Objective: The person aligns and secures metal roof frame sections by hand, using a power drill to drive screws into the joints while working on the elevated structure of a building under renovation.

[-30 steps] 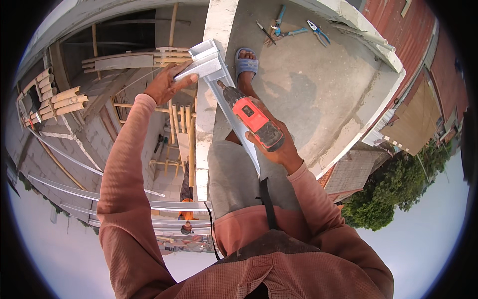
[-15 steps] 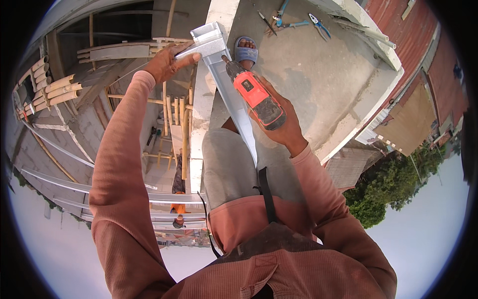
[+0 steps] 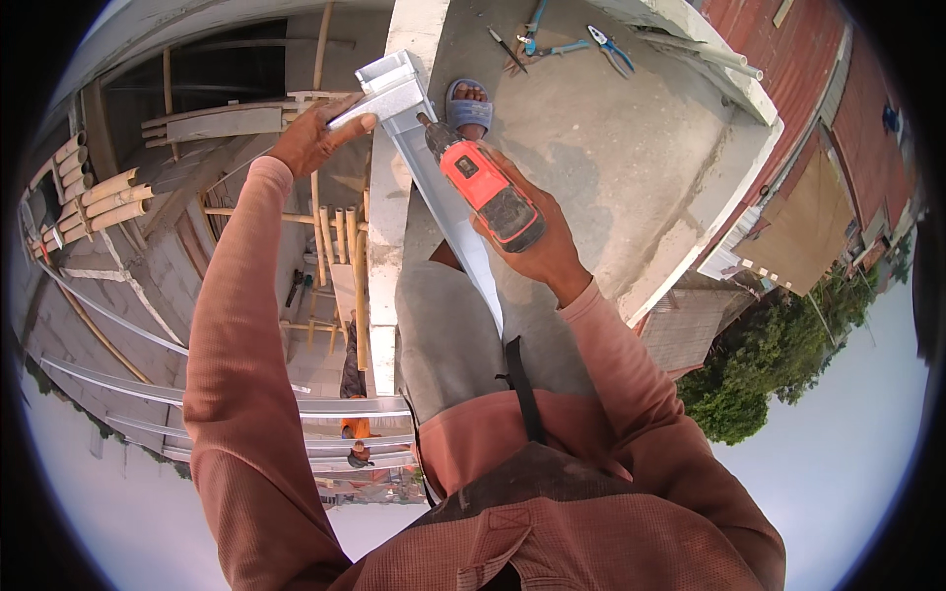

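My right hand [image 3: 550, 231] is wrapped round a red and black cordless drill [image 3: 481, 177]. Its dark chuck points up and left, close to the near side of a joint between two metal pieces. A long silvery steel channel [image 3: 436, 175] runs from that joint down between my legs. Across its far end lies a short steel channel piece [image 3: 386, 97], set crosswise. My left hand [image 3: 317, 140] grips the short piece at its left end, thumb along the near side. The drill's body hides part of the long channel, and whether the bit touches metal cannot be made out.
Blue-handled pliers [image 3: 611, 51], blue cutters [image 3: 537, 44] and a dark pointed tool [image 3: 507, 49] lie on the concrete floor [image 3: 631, 177]. A narrow wall top [image 3: 389, 217] drops on the left towards bamboo scaffolding [image 3: 357, 295]. A person in orange [image 3: 357, 426] is lower down, beside metal rails [image 3: 340, 406].
The whole view has shifted slightly, with hands, drill and channels a little further left and lower in the picture. Both grips stay the same.
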`<state>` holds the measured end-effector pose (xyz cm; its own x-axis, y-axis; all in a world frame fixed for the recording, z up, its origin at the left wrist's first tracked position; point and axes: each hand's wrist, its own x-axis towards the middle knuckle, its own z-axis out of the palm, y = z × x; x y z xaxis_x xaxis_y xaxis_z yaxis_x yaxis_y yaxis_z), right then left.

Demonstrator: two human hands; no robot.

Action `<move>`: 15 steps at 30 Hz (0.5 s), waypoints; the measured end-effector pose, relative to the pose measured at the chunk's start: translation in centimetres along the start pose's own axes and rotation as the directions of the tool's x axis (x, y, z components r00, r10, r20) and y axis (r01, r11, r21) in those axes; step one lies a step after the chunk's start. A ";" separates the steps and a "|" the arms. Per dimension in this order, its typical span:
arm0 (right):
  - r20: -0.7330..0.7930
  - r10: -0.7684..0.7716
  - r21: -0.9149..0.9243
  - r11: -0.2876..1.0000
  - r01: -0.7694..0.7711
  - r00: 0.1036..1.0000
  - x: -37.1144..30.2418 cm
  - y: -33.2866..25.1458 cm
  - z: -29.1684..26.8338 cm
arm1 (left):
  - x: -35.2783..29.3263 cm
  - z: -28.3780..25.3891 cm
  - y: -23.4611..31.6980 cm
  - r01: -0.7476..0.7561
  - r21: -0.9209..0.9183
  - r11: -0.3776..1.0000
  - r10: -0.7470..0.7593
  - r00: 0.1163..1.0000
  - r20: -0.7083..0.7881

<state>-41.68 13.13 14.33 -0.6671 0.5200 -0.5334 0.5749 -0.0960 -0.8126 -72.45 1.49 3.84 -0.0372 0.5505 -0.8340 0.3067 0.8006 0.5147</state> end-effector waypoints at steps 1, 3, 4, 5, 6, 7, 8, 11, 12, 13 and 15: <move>-0.008 0.000 0.004 1.000 0.000 1.000 -0.1 0.2 0.0 | 0.1 0.0 -0.2 -0.003 0.008 1.000 0.003 1.000 0.002; 0.009 0.039 0.005 0.999 -0.039 0.999 -0.3 0.7 -0.1 | -0.1 -0.1 0.1 0.019 0.049 0.999 -0.017 0.999 -0.051; 0.000 0.040 0.009 0.999 -0.040 0.999 -0.3 0.9 -0.3 | 0.0 0.0 0.1 0.015 0.058 0.998 -0.013 0.999 -0.047; 0.005 0.032 -0.013 0.999 -0.032 0.999 -0.4 0.9 -0.4 | 0.1 0.0 0.1 0.032 0.057 0.998 -0.029 0.999 -0.044; 0.010 0.024 -0.037 0.999 -0.024 1.000 -0.5 1.0 -0.5 | 0.2 0.0 0.0 0.048 0.057 0.997 -0.046 0.998 -0.040; 0.002 0.025 -0.033 0.999 -0.025 1.000 -0.4 1.1 -0.6 | 0.2 0.0 0.0 0.044 0.064 0.997 -0.042 0.998 -0.037; -0.002 0.032 -0.039 0.999 -0.032 0.999 -0.4 1.1 -0.6 | 0.0 0.1 0.1 0.025 -0.021 0.999 -0.026 0.999 -0.028; -0.009 0.045 -0.040 0.998 -0.045 0.999 -0.4 1.5 -0.7 | 0.1 0.0 0.0 0.019 -0.151 0.988 -0.020 1.000 -0.003; -0.007 0.047 -0.038 0.998 -0.048 0.999 -0.4 1.6 -0.7 | 0.2 0.0 -0.2 0.034 -0.200 0.979 -0.032 0.999 0.011; -0.010 0.049 -0.036 0.998 -0.049 0.999 -0.4 1.8 -0.8 | 0.3 0.1 -0.5 0.033 -0.198 0.980 -0.031 0.999 0.014; -0.033 0.047 -0.020 0.999 -0.048 0.998 -0.3 1.9 -0.6 | 0.3 0.2 -1.1 -0.054 -0.228 0.972 0.053 0.999 -0.009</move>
<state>-40.05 13.27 13.07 -0.6231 0.5430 -0.5629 0.6156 -0.1035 -0.7813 -72.56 0.75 2.99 -0.0293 0.5942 -0.8038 0.0836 0.8028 0.5904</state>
